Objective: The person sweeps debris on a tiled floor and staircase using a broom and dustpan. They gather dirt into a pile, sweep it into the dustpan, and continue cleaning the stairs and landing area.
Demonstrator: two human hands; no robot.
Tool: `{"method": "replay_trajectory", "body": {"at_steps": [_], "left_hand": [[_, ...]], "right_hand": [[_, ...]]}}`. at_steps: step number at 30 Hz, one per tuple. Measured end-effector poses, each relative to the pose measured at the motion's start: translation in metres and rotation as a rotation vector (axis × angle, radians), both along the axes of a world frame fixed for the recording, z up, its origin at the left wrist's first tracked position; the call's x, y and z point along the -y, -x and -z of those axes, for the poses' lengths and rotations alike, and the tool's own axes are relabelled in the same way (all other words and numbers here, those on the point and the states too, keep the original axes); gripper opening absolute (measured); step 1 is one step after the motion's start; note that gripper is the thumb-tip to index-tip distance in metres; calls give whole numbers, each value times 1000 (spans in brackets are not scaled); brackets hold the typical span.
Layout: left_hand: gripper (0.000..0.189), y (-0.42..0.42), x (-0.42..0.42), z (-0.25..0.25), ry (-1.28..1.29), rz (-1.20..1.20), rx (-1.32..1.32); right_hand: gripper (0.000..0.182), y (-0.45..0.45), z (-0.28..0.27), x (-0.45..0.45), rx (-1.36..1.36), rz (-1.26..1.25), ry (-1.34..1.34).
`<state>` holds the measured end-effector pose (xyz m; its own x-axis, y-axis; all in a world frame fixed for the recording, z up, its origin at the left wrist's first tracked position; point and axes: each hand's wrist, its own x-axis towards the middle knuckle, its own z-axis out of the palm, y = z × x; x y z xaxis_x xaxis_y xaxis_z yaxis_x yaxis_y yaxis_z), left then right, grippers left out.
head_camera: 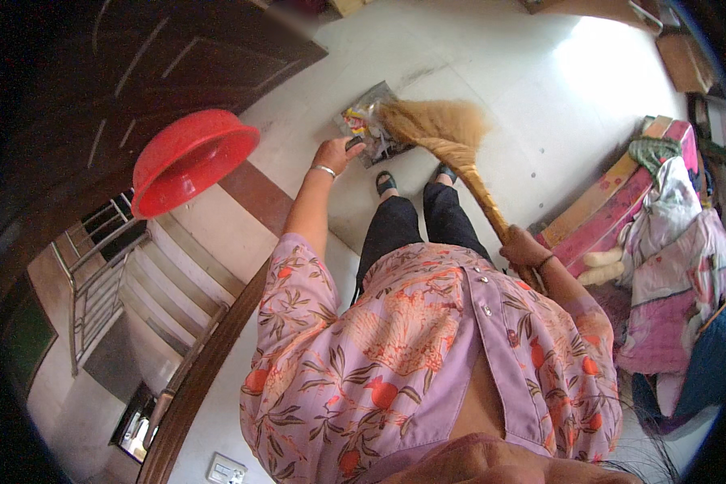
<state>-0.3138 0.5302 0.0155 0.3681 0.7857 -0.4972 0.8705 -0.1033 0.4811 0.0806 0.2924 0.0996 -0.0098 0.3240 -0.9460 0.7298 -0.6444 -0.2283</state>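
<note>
My left hand (pixel 334 156) grips the dark handle of a grey dustpan (pixel 380 92) on the pale floor. Inside the pan lies rubbish, including a crumpled red and yellow wrapper (pixel 356 123). In my right hand (pixel 525 248) is the handle of a straw broom (pixel 489 202), gripped near its end. The broom's bristle head (pixel 438 118) reaches over the pan's right side and hides part of it. Both the pan and the bristles are just in front of my feet, which are in dark sandals (pixel 385 181).
A red plastic basin (pixel 196 163) is tilted beside the dark wooden door (pixel 175 66) on the left. Below it are steps (pixel 175 266) with a metal railing (pixel 72 290). To the right, crumpled cloths (pixel 665 260) are heaped against a pink and tan cushioned piece (pixel 611 206).
</note>
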Motion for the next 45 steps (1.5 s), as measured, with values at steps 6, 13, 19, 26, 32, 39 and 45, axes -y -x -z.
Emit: {"method": "replay_trajectory", "body": {"at_steps": [6,13,19,26,32,39,45], "left_hand": [[53,-3,2,5,-67,17,-16],[52,6,0,6,-12,-1,13],[50,-5,0,-5,39,-6,23],[51,-38,13,-2,33,-1,1],[53,-59,18,4,-75,10,32],[56,-66,22,4,-68,38,39],[44,-59,19,1,-2,52,28]], "right_hand": [[29,59,75,-27,-197,-507,-467],[29,26,17,-31,-60,-327,-328],[26,-9,-49,-15,-13,28,-27],[32,-63,-43,37,-73,99,-116],[32,-61,-17,29,-10,-187,-137],[30,-45,-13,44,-39,-106,-181],[43,-74,-60,101,16,148,-183]]}}
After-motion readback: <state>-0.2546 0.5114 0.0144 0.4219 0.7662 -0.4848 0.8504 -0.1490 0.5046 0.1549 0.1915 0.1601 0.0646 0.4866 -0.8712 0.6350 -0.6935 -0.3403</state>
